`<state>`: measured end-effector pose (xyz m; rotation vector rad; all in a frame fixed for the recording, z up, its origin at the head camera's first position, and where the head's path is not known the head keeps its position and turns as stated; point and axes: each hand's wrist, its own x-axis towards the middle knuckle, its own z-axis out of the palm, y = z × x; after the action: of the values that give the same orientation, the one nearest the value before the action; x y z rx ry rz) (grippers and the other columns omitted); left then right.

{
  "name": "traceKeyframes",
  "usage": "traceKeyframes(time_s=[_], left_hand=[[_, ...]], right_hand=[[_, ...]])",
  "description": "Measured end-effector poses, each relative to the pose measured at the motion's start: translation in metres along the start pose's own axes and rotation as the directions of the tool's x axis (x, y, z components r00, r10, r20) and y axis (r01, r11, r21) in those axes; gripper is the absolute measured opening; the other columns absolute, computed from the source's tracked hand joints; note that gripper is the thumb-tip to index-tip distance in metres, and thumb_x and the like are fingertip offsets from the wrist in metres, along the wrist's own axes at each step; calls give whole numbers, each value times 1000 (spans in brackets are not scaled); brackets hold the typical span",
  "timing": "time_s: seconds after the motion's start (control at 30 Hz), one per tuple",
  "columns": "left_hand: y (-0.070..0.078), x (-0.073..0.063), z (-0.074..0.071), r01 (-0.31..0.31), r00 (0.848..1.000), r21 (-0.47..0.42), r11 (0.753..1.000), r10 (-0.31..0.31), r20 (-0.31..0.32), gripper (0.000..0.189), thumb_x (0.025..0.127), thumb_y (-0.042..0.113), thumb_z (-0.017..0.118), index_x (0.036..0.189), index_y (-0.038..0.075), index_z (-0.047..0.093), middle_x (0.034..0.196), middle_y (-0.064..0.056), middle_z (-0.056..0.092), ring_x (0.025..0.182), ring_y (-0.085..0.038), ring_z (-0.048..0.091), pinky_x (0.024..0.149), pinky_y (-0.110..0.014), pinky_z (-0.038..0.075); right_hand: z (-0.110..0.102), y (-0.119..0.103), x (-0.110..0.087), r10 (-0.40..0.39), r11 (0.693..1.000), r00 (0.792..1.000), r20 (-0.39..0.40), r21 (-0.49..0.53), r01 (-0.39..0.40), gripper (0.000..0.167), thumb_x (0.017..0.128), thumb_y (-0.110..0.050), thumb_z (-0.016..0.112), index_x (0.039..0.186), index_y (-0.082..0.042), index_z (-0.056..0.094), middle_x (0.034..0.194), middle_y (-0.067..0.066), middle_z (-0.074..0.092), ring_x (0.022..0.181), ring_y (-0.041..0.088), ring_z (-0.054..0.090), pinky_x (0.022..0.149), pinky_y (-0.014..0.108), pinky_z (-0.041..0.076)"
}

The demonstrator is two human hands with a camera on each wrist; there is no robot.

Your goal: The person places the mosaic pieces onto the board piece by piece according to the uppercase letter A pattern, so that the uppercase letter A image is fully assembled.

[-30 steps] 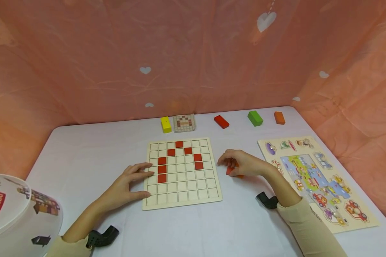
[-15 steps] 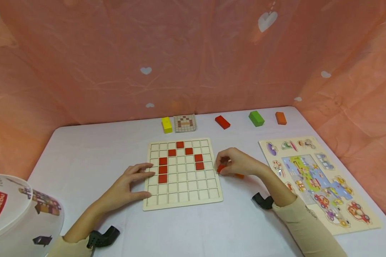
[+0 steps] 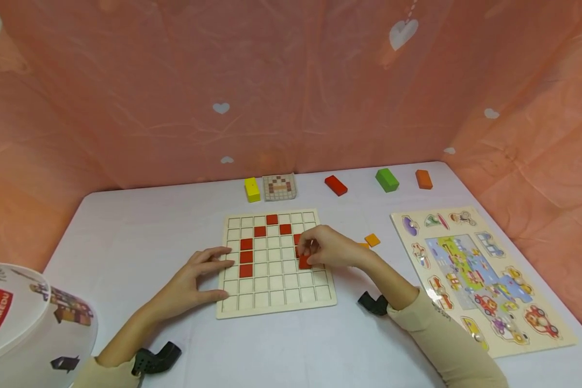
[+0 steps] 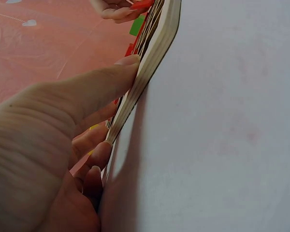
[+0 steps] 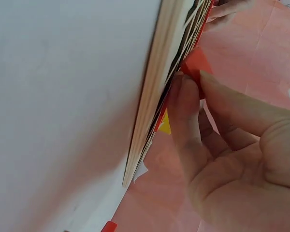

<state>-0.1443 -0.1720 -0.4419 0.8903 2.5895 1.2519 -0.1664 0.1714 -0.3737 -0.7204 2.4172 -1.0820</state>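
My left hand rests at the left edge of a pale wooden grid board, its spread thumb and fingertips touching the rim. Red square tiles fill several cells, forming a stepped arch. Over the board's right side, my right hand pinches a red square tile between thumb and fingers. That tile tilts up against the grid in the right wrist view. Behind the fingers, a placed red tile in the right column is partly hidden.
Orange tiles lie right of the board. A pattern card stands behind it, between a yellow block and a red block. Green and orange blocks sit farther right. A picture puzzle lies right; a white bucket stands left.
My right hand has picked up a red tile from the table and carried it left onto the board, uncovering orange tiles. The left hand has stayed at the board's edge.
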Motion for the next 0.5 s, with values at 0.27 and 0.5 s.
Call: traceKeyframes(time_s=[0.27,0.5], left_hand=[[0,0,1,10,1000,-8,1000,-10,1,62,78,27,86,132,7,65,151,-7,43,140,-35,32,108,-62,29],[-1,0,0,-1,1000,-2,1000,1,2,61,78,28,86,132,8,65,151,-5,43,139,-33,33,107,-60,30]], right_hand=[[0,1,-3,-14,999,1000,-18,-35,14,11,87,8,68,92,-1,71,85,2,68,79,14,59,75,26,52],[-1,-2,-10,-14,1000,1000,-26,-25,14,10,92,2,65,100,-2,71,94,5,69,84,15,57,76,27,50]])
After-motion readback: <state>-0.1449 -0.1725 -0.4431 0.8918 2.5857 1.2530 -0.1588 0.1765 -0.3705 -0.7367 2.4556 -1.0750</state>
